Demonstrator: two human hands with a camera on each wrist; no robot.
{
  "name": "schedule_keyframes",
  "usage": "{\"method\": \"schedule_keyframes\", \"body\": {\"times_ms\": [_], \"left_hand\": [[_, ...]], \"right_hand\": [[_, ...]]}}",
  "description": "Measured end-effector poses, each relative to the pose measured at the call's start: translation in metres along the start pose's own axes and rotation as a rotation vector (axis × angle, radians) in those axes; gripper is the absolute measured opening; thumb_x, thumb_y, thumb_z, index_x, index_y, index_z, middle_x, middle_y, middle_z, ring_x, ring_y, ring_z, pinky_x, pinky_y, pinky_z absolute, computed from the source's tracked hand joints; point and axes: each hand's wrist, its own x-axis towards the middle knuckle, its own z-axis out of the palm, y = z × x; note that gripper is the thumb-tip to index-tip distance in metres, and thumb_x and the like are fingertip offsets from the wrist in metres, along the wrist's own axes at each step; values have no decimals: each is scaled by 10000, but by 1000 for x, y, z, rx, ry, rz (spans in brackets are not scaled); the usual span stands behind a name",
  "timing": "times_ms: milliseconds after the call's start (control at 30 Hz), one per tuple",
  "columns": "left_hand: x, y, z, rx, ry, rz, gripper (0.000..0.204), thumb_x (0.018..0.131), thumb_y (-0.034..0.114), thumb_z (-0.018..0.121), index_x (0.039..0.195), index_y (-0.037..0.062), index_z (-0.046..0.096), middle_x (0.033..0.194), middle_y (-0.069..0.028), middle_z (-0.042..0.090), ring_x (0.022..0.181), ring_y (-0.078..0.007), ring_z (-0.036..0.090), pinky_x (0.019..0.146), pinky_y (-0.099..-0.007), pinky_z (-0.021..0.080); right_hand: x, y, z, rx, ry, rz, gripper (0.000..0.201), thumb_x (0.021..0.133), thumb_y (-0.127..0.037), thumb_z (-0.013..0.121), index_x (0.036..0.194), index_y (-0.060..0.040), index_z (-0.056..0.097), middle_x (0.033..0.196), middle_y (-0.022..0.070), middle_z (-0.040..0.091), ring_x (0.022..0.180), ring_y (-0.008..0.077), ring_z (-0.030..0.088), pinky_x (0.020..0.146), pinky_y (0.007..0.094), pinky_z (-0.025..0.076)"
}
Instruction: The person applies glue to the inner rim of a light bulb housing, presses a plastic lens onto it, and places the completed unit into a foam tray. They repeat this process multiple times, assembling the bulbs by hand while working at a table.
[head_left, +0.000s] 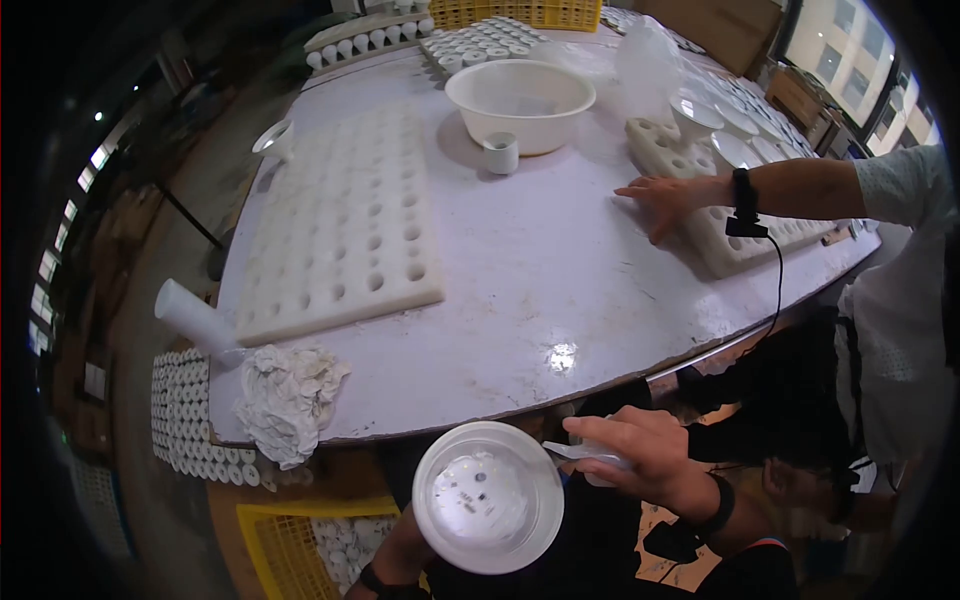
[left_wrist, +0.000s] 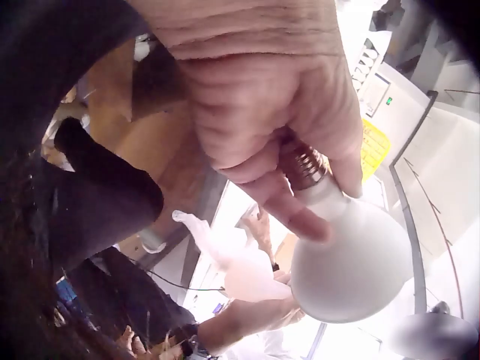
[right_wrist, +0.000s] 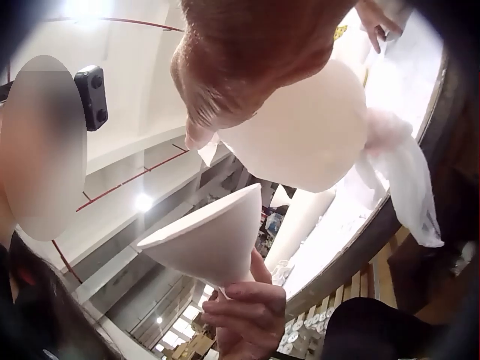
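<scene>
In the head view my left hand (head_left: pixel 405 548) holds a cone-shaped LED bulb (head_left: pixel 490 560) with its wide mouth facing up. A round board with small chips shows inside. The left wrist view has the bulb's metal screw base (left_wrist: pixel 306 166) among my fingers and its white body (left_wrist: pixel 349 262) beyond them. My right hand (head_left: pixel 645 455) grips a plump white plastic bag (right_wrist: pixel 307 135) with a pointed tip (right_wrist: pixel 210 150) and a loose clear tail (right_wrist: pixel 416 195). That tip points towards the bulb's rim, close beside it in the head view.
A foam tray with holes (head_left: pixel 340 220) lies on the table (head_left: pixel 520 330), near a crumpled cloth (head_left: pixel 288 395) and a white tube (head_left: pixel 195 315). Behind are a white basin (head_left: pixel 520 105) and a small white cup (head_left: pixel 500 153). Another person's hand (head_left: pixel 670 203) reaches over a second foam tray (head_left: pixel 735 250).
</scene>
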Motion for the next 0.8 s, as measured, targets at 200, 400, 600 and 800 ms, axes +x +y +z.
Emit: {"method": "schedule_keyframes", "body": {"times_ms": [200, 400, 600, 800], "left_hand": [[-3, -5, 8, -1, -9, 108, 511, 941, 361, 391, 1330, 33, 346, 1286, -179, 456, 1155, -275, 498, 953, -411, 451], [-6, -15, -13, 141, 4, 65, 508, 940, 355, 398, 1327, 30, 348, 1283, -179, 459, 1151, -272, 502, 948, -405, 455], [-7, -26, -31, 310, 12, 25, 505, 939, 347, 406, 1324, 26, 350, 1280, -178, 462, 1146, -268, 506, 943, -398, 459], [-1, -30, -47, 480, 10, -18, 501, 938, 340, 414, 1321, 23, 352, 1276, -178, 465, 1141, -264, 510, 938, -391, 464]], "right_hand": [[2, 4, 5, 3, -85, -10, 414, 692, -129, 757, 1072, -52, 613, 597, 43, 531, 481, 148, 522, 415, 261, 394], [4, 6, 14, -20, -86, -15, 390, 709, -130, 743, 1069, -60, 610, 592, 31, 521, 479, 142, 520, 412, 264, 394], [4, 8, 16, -13, -98, 6, 408, 669, -80, 759, 1057, -58, 638, 582, 46, 536, 455, 146, 510, 404, 260, 388], [3, 9, 15, -15, -121, 7, 418, 673, -81, 757, 1072, -61, 633, 567, 40, 526, 449, 140, 502, 400, 259, 385]]}}
